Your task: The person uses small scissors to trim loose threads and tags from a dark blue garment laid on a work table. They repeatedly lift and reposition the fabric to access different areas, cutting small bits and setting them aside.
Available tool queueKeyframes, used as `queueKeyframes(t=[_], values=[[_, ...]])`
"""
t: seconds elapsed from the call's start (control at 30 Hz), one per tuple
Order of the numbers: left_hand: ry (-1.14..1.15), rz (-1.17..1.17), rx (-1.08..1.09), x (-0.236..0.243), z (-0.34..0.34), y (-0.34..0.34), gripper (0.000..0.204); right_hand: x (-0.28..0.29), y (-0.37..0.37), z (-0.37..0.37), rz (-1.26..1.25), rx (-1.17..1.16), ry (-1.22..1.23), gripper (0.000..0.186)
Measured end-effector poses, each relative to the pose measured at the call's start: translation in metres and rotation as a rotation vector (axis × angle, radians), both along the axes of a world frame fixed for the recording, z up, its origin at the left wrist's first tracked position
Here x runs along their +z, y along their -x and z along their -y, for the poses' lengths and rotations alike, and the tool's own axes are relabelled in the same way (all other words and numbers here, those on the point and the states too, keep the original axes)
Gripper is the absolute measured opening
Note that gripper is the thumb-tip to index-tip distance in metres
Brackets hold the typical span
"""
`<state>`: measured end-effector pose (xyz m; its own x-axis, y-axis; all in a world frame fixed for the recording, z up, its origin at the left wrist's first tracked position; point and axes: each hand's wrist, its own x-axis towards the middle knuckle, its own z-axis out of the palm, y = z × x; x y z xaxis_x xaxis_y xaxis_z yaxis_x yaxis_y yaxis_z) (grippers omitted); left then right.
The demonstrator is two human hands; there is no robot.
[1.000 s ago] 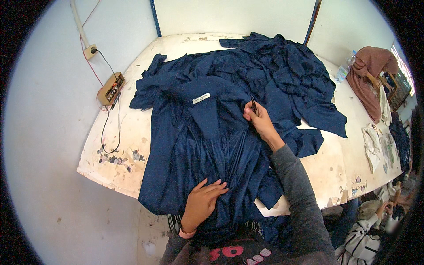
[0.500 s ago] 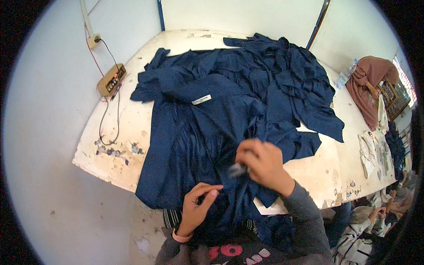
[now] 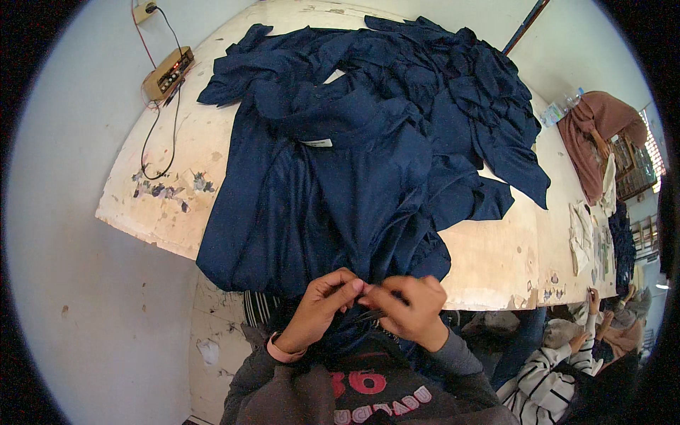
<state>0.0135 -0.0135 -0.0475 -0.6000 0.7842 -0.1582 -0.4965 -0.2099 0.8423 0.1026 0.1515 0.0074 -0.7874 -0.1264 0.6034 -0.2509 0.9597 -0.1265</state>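
A navy blue garment (image 3: pixel 283 205) with a small white label (image 3: pixel 317 143) at its collar lies over the table's near edge and hangs down toward me. At that edge my left hand (image 3: pixel 322 304) is closed, thumb and fingertips pinching a bit of the navy cloth. Right beside it, fingertips nearly meeting, my right hand (image 3: pixel 411 308) is closed and partly blurred. A small, dark, pointed tool that looks like thread snips (image 3: pixel 365 317) shows under its fingers. Its exact shape is mostly hidden.
More navy garments (image 3: pixel 467 106) are heaped at the back of the pale wooden table (image 3: pixel 489 269). A beige control box (image 3: pixel 168 73) with cables sits at the left wall. A plastic bottle (image 3: pixel 559 110) stands far right, near a person in brown (image 3: pixel 595 142). Other people sit lower right.
My right hand has moved down and in beside my left hand. The garment has slid toward me. The view has tilted downward, and the left hand has closed its pinch.
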Motion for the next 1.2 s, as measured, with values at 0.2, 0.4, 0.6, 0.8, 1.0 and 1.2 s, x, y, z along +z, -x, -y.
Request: queueKeyframes(t=[0.2,0.4,0.6,0.8,1.0,1.2], values=[[0.006,-0.087,0.015,0.003,0.0,0.001,0.024,0.004,0.005,-0.01,0.008,-0.187,0.14,0.033],[0.027,-0.103,0.011,0.003,-0.002,-0.001,0.023,-0.002,0.012,0.0,0.0,-0.148,0.018,0.031],[0.026,-0.102,0.007,0.004,-0.003,0.0,0.023,-0.001,0.02,0.002,-0.07,-0.182,-0.071,0.031],[-0.004,-0.11,0.0,0.004,-0.003,0.002,0.017,-0.003,0.02,0.002,-0.044,-0.173,-0.099,0.032],[-0.089,-0.336,0.362,0.01,0.042,0.02,0.017,-0.006,0.018,-0.006,-0.071,-0.205,0.199,0.037],[0.712,-0.631,1.143,-0.011,0.187,0.064,0.034,-0.017,0.0,-0.041,-0.187,-0.462,0.435,0.016]])
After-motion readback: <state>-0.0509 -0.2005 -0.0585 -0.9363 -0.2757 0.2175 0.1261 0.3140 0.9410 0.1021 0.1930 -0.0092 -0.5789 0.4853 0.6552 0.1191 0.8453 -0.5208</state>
